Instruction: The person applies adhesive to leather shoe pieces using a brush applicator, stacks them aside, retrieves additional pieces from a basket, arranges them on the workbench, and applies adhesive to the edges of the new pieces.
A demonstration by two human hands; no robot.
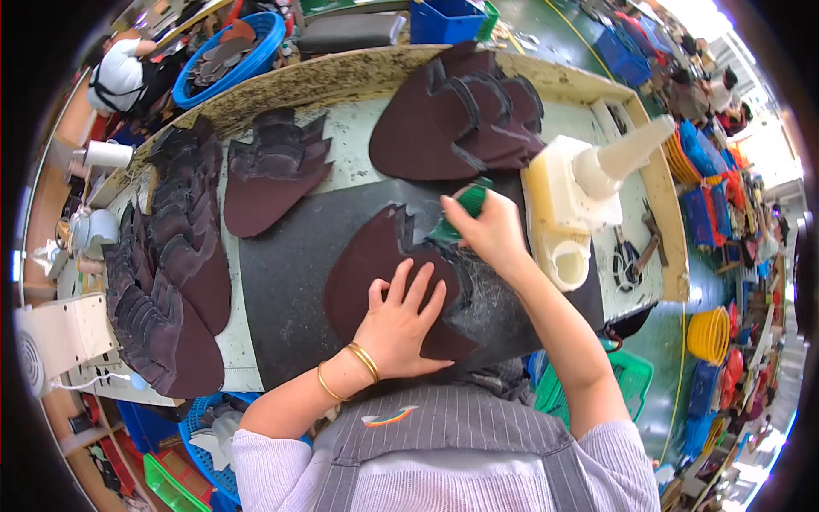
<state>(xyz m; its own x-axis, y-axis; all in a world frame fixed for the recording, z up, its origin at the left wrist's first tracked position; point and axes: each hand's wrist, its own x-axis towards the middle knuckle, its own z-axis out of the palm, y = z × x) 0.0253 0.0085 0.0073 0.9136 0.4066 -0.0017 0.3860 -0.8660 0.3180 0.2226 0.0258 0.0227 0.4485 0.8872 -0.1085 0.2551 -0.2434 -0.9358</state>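
My left hand (401, 324) lies with its fingers spread, pressing down on a dark maroon shoe-upper piece (358, 256) with a notched edge. That piece rests on a black mat (286, 299) in front of me. In my right hand (495, 230) is a flat green tool (445, 229), like a spreader, its lower end at the piece's notched right edge. The fingers cover part of the tool, so its exact kind is unclear. Beyond the hands lies a fanned stack of similar maroon pieces (418, 128). A smaller stack (264, 196) is to its left.
Long overlapping rows of pieces (200, 290) line the left side. By my right forearm stand a cream bottle with a cone spout (563, 188) and a small cup (569, 263); scissors (627, 260) lie farther right. A raised wooden rim (341, 68) borders the table's far side.
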